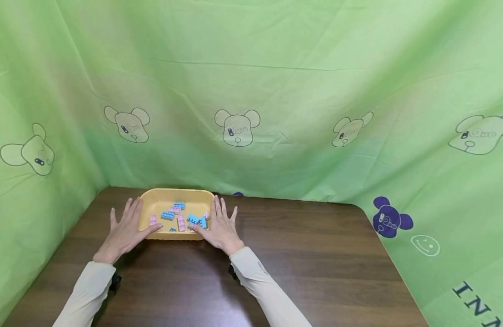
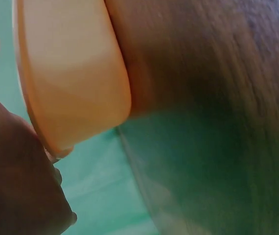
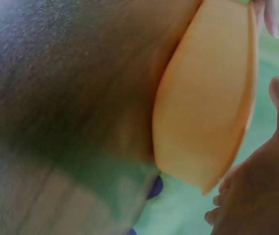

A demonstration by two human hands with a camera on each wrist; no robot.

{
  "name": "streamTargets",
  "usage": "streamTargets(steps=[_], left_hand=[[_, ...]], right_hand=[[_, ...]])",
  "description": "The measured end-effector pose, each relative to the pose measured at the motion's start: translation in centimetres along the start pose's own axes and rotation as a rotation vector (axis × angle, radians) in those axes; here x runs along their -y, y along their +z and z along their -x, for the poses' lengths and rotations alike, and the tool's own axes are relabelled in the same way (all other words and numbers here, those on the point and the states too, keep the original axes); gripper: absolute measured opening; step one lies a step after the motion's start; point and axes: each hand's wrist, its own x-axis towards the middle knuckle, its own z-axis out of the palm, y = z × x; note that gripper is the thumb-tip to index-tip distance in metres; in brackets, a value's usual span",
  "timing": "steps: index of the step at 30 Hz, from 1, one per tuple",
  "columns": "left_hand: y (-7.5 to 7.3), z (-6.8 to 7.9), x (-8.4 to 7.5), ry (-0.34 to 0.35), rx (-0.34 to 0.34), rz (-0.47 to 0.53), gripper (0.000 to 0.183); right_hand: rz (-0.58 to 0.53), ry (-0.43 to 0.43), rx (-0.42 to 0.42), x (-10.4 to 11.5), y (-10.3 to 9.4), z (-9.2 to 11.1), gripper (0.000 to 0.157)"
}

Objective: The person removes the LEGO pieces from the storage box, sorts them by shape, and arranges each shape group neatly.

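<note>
A yellow plastic tray (image 1: 177, 236) sits at the back left of the wooden table, with several pink and blue toy building bricks lying loose in it. Among them are a blue brick (image 1: 167, 215) and a pink brick (image 1: 181, 223). My left hand (image 1: 124, 232) lies along the tray's left side, fingers straight and spread, thumb reaching over the near rim. At the right side, my right hand (image 1: 221, 228) mirrors it. The tray's outer wall (image 2: 76, 73) fills much of the left wrist view; in the right wrist view the wall (image 3: 203, 98) stands beside the right hand (image 3: 259, 181).
The brown wooden table (image 1: 316, 259) extends to the right and toward me. Behind it and along both sides hangs a green curtain (image 1: 276, 81) printed with bear heads. The tray stands close to the table's back edge.
</note>
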Motion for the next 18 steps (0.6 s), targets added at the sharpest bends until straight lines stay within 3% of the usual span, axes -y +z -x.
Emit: streamTargets(steps=[18], left_hand=[[-0.08, -0.18, 0.19, -0.023, 0.020, -0.014, 0.127]], right_hand=[[0.026, 0.030, -0.005, 0.19, 0.85, -0.34, 0.121]])
